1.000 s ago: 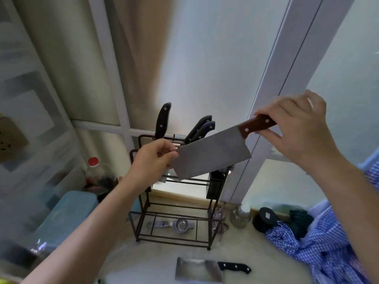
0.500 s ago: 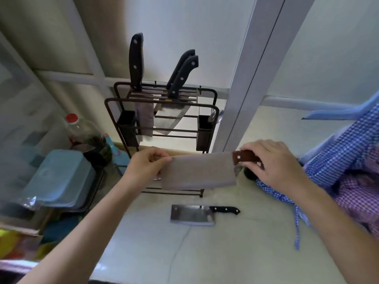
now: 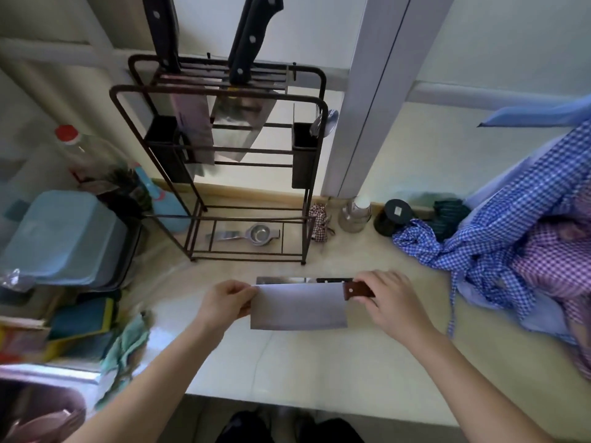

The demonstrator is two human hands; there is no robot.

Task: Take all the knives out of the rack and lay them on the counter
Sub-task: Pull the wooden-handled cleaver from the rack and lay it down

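Observation:
I hold a wide cleaver (image 3: pixel 297 306) with a brown wooden handle flat, low over the pale counter (image 3: pixel 319 362). My right hand (image 3: pixel 385 302) grips its handle and my left hand (image 3: pixel 228 298) pinches the far end of the blade. Just behind it lies another cleaver (image 3: pixel 287 280) with a black handle, mostly hidden by the held blade. The dark wire rack (image 3: pixel 220 91) stands at the back with three black-handled knives in its top slots: one on the left (image 3: pixel 163 33) and two close together (image 3: pixel 249 39).
A plastic bottle (image 3: pixel 83 148) and a blue lidded box (image 3: pixel 60 238) sit left of the rack, with a green cloth (image 3: pixel 128 340) near the counter's left edge. Blue checked fabric (image 3: pixel 499 244), a small jar (image 3: pixel 355 215) and a black lid (image 3: pixel 395 215) crowd the right side. A metal strainer (image 3: pixel 252 235) lies under the rack.
Both hands carried the wooden-handled cleaver down from in front of the rack to just above the counter, in front of the black-handled cleaver.

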